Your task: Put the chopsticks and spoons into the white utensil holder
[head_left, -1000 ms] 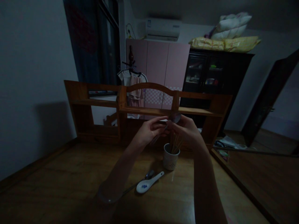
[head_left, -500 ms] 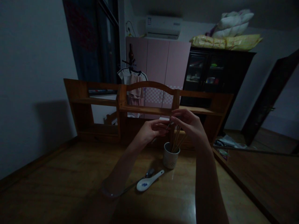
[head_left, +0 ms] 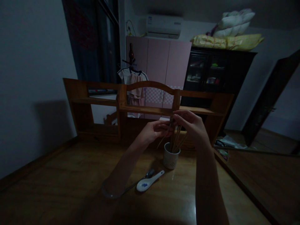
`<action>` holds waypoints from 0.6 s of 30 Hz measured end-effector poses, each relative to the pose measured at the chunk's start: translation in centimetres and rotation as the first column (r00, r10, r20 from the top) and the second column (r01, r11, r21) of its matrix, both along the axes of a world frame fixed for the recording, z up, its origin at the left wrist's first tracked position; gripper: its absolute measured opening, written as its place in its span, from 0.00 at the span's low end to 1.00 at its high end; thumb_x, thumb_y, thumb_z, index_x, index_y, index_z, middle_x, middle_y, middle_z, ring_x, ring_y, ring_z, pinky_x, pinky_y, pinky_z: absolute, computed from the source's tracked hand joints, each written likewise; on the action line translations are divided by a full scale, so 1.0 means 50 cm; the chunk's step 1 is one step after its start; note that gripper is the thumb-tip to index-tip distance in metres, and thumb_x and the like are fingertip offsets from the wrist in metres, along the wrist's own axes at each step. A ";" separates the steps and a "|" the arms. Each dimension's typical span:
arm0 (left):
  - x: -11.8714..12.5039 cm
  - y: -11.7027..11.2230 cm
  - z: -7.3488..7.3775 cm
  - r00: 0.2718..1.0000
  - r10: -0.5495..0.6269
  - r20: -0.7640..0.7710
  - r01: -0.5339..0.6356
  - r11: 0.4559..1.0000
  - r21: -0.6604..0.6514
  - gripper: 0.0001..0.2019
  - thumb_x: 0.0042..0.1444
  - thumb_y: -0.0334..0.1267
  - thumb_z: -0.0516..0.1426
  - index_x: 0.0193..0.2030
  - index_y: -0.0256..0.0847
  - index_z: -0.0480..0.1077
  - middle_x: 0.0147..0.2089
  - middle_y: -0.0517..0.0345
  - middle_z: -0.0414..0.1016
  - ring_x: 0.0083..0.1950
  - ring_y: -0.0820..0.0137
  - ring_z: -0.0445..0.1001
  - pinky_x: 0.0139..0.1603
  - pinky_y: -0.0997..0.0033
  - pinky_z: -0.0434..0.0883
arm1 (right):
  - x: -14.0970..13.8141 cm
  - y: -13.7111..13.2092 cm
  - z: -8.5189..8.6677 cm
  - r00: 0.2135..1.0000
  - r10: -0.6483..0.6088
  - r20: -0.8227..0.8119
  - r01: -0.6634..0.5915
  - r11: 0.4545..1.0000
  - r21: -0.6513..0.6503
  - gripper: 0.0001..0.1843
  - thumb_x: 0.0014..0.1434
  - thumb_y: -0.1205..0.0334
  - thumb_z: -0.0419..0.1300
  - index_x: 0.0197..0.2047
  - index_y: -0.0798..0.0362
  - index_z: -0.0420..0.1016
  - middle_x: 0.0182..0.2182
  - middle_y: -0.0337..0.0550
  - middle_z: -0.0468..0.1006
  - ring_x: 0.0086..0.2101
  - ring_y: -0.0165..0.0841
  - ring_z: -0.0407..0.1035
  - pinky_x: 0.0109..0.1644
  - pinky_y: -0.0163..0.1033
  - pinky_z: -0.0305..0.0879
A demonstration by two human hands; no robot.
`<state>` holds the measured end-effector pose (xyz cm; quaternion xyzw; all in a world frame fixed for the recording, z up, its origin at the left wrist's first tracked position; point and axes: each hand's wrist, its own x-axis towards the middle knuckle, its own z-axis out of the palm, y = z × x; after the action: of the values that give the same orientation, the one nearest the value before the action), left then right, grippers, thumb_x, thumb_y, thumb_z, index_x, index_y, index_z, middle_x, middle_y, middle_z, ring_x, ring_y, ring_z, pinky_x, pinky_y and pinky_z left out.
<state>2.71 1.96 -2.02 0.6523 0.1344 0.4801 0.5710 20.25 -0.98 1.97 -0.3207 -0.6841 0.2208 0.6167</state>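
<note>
Both my hands meet just above and behind a pale cup [head_left: 170, 160] with several chopsticks [head_left: 178, 139] standing in it. My left hand [head_left: 156, 129] is closed around a thin metal utensil [head_left: 164, 138], whose handle slants down to the left. At its upper end the fingers of my right hand [head_left: 188, 122] pinch it. Fingers and dim light hide the utensil's head, so its exact kind is unclear. On the table in front of the cup lie a white soup spoon [head_left: 150, 182] with a blue mark and a metal spoon [head_left: 149, 173], partly behind it.
A wooden shelf rack [head_left: 147, 111] runs along the back of the wooden table [head_left: 77, 175]. The raised table edge [head_left: 239, 184] slopes along the right. A white wall [head_left: 35, 93] stands close on the left.
The utensil has turned in my fingers: its handle now hangs longer and more steeply below my left hand. My right hand has shifted slightly, while the cup and spoons stay put.
</note>
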 end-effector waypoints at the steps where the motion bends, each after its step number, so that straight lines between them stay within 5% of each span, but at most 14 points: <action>1: 0.001 -0.001 0.000 1.000 -0.012 -0.008 0.012 1.000 -0.008 0.23 0.45 0.31 0.68 0.50 0.36 0.73 0.44 0.47 0.78 0.46 0.58 0.76 0.52 0.56 0.72 | 0.000 0.001 -0.001 0.999 -0.044 0.005 0.044 0.999 0.019 0.16 0.54 0.52 0.65 0.39 0.56 0.77 0.30 0.42 0.78 0.28 0.29 0.71 0.32 0.32 0.68; 6: 0.008 0.000 -0.006 0.998 -0.052 0.021 0.053 0.996 -0.076 0.17 0.53 0.35 0.64 0.51 0.37 0.73 0.47 0.46 0.77 0.48 0.59 0.76 0.53 0.58 0.71 | 0.003 0.016 -0.012 0.975 -0.222 0.027 0.220 0.974 0.051 0.18 0.53 0.48 0.65 0.33 0.58 0.77 0.26 0.44 0.78 0.21 0.27 0.66 0.24 0.31 0.61; 18: 0.024 0.029 -0.026 0.975 -0.035 0.219 0.125 0.902 -0.412 0.09 0.61 0.35 0.54 0.42 0.35 0.75 0.46 0.45 0.77 0.45 0.62 0.76 0.47 0.61 0.74 | 0.008 0.025 -0.023 0.966 -0.243 0.083 0.240 0.970 0.041 0.19 0.52 0.48 0.65 0.32 0.58 0.77 0.24 0.44 0.77 0.21 0.28 0.68 0.24 0.32 0.63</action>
<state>3.89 3.42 -3.30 0.4643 0.1483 0.4806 0.7291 20.65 0.25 0.82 -0.4017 -0.6696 0.1192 0.6132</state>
